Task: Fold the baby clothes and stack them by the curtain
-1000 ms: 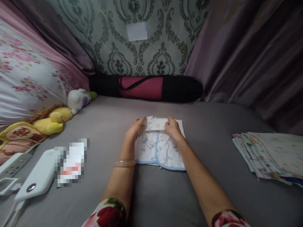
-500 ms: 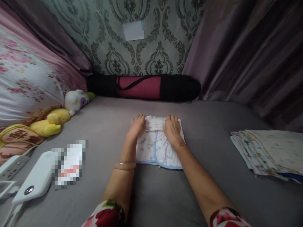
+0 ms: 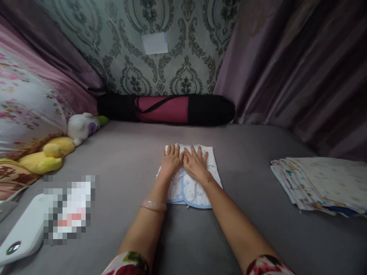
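Note:
A folded white baby garment with pale blue trim and a small print (image 3: 197, 193) lies on the grey bed sheet (image 3: 246, 160). On its upper left part my left hand (image 3: 172, 160) rests flat, fingers stretched away from me. Just beside it my right hand (image 3: 196, 164) presses flat on the upper middle, fingers spread. The two thumbs nearly meet near the garment's centre line. Neither hand grips anything. Part of the garment is hidden under the hands and wrists.
A stack of folded printed cloths (image 3: 323, 183) lies at the right. A black and dark pink roll bag (image 3: 163, 109) lies along the wall. At left are plush toys (image 3: 53, 156), a white power bank (image 3: 25, 229) and a pixelated item (image 3: 73, 210).
My hands have let go of the garment's upper edge, moved closer together and flattened onto it. The whole view has shifted slightly, with surroundings farther left.

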### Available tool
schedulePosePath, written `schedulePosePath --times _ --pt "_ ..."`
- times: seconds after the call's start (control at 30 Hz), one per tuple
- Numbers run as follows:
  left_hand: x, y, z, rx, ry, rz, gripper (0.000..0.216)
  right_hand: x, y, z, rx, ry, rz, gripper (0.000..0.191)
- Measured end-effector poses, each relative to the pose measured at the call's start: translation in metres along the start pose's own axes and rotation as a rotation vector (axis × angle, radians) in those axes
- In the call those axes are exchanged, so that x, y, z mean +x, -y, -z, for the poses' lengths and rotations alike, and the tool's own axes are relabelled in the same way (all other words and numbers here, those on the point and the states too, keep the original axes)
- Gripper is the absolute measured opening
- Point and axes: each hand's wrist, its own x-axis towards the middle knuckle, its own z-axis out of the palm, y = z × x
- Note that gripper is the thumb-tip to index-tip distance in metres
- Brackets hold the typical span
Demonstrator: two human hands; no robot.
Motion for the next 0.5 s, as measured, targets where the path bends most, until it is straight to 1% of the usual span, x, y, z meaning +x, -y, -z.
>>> schedulePosePath --times 0.1,0.23,0.27,0.33,0.4,0.5 --pt "0.001 0.001 0.0 -0.002 0.023 0.001 0.062 0.002 0.001 0.002 0.021 0.01 -0.018 0.051" --pt "0.003 0.005 0.006 -0.023 0.041 -0.022 0.063 0.005 -0.007 0.012 0.098 0.113 -0.008 0.054" --pt "0.003 0.005 0.008 -0.023 0.027 -0.026 0.064 0.005 -0.012 0.015 0.097 0.105 -0.002 0.055" --pt "0.004 0.005 0.011 -0.013 -0.016 -0.033 0.065 0.004 -0.023 0.018 0.052 0.035 0.0 0.057" --pt "0.004 0.003 0.01 -0.011 -0.019 -0.023 0.069 0.002 -0.034 0.018 -0.009 -0.014 -0.008 0.058" --pt "0.005 0.001 0.002 -0.03 0.035 0.009 0.077 0.001 -0.045 0.011 -0.047 0.017 -0.022 0.06"
